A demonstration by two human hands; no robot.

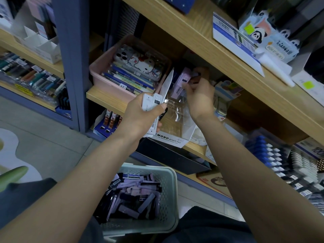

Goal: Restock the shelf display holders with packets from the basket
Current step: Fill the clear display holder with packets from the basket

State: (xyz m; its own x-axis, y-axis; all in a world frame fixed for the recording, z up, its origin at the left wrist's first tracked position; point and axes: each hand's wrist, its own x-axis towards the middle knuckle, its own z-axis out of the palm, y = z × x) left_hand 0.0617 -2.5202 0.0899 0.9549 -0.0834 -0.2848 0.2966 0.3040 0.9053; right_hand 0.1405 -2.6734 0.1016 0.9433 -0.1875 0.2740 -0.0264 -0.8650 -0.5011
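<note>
My left hand (142, 116) grips a small stack of white packets (151, 102) in front of the middle shelf. A clear display holder (175, 116) with a white MONO graph label stands on that shelf. My right hand (199, 95) reaches over the holder and pinches a lilac packet (183, 79) at its back row. Below, between my knees, a pale green basket (172, 193) holds several lilac, black and white packets (133, 195).
A pink tray (98, 71) of pens and phone cases sits left of the holder. The wooden shelf above (201, 37) overhangs my right hand. Blue and white pen stock (273, 155) fills the lower right. A blue shelf post (71, 58) stands at the left.
</note>
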